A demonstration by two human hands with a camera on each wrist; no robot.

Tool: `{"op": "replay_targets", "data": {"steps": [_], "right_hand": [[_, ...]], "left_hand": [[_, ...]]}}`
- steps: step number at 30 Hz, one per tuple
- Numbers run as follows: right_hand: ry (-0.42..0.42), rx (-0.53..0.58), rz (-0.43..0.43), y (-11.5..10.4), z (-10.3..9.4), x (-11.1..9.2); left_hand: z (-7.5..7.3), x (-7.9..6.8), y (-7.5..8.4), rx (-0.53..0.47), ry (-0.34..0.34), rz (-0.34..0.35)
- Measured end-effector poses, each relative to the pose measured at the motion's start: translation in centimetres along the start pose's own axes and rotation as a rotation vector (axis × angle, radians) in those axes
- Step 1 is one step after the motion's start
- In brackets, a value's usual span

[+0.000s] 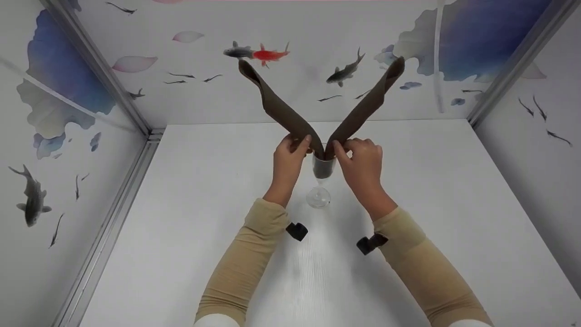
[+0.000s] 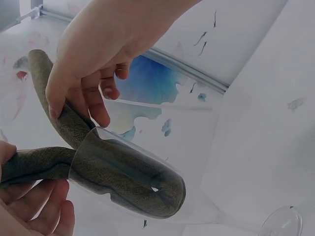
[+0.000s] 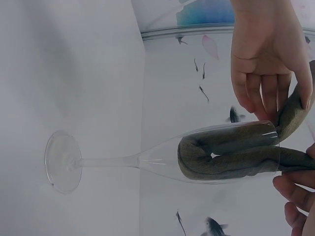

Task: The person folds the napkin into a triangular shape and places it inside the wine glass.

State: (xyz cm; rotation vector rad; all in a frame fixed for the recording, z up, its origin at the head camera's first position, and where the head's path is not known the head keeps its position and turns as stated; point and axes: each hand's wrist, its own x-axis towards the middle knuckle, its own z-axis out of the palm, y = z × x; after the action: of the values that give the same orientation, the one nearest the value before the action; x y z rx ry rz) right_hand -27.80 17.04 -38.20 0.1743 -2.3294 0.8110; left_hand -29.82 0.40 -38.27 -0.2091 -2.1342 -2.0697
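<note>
A dark olive-brown cloth (image 1: 287, 117), rolled into a long tube and bent double, stands in a clear champagne flute (image 3: 109, 162). Its bend sits low in the bowl, while two rolled ends rise over the rim and spread into a V. My left hand (image 1: 288, 160) pinches the left end just above the rim, thumb on the near side. On the other end, my right hand (image 1: 364, 163) has a similar pinch between thumb and fingers. Through the glass in the right wrist view, the folded cloth (image 3: 221, 164) shows a small gap at its bend.
The flute stands upright on a white table (image 1: 204, 218). Behind it rises a white back wall (image 1: 308, 22) printed with fish and petals, with side panels left and right. A black wrist camera (image 1: 297, 231) sits by the left cuff, another camera (image 1: 371, 243) by the right.
</note>
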Motion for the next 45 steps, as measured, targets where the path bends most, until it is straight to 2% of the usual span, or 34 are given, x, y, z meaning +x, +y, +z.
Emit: {"op": "replay_targets", "data": {"steps": [5, 10, 14, 17, 20, 24, 32, 38, 42, 45], "right_hand": [[0.003, -0.022, 0.013, 0.5, -0.3, 0.1], [0.02, -0.033, 0.015, 0.8, -0.6, 0.1], [0.07, -0.06, -0.033, 1.1, -0.7, 0.0], [0.116, -0.087, -0.09, 1.4, -0.7, 0.0], [0.146, -0.114, -0.146, 1.5, -0.8, 0.0], [0.163, -0.159, -0.206, 1.6, -1.0, 0.2], [0.179, -0.163, -0.261, 1.9, -1.1, 0.5], [0.169, -0.142, -0.283, 2.1, -1.0, 0.7], [0.137, -0.136, -0.292, 2.4, -1.0, 0.8], [0.11, -0.121, -0.292, 2.5, -1.1, 0.9]], "left_hand": [[-0.3, 0.2, 0.0, -0.002, 0.034, 0.002], [-0.8, 0.3, 0.1, 0.086, 0.083, 0.017], [-1.3, 0.2, 0.2, 0.121, 0.122, 0.012], [-1.6, 0.0, 0.2, 0.146, 0.158, 0.039], [-1.9, -0.1, 0.2, 0.204, 0.219, 0.104], [-2.2, -0.2, 0.4, 0.31, 0.284, 0.227], [-2.3, -0.5, 0.6, 0.671, 0.377, 0.541], [-2.3, 0.0, 1.2, 0.832, 0.37, 0.71], [-2.4, 0.1, 1.3, 0.912, 0.32, 0.748], [-2.5, 0.0, 1.2, 0.946, 0.265, 0.74]]}}
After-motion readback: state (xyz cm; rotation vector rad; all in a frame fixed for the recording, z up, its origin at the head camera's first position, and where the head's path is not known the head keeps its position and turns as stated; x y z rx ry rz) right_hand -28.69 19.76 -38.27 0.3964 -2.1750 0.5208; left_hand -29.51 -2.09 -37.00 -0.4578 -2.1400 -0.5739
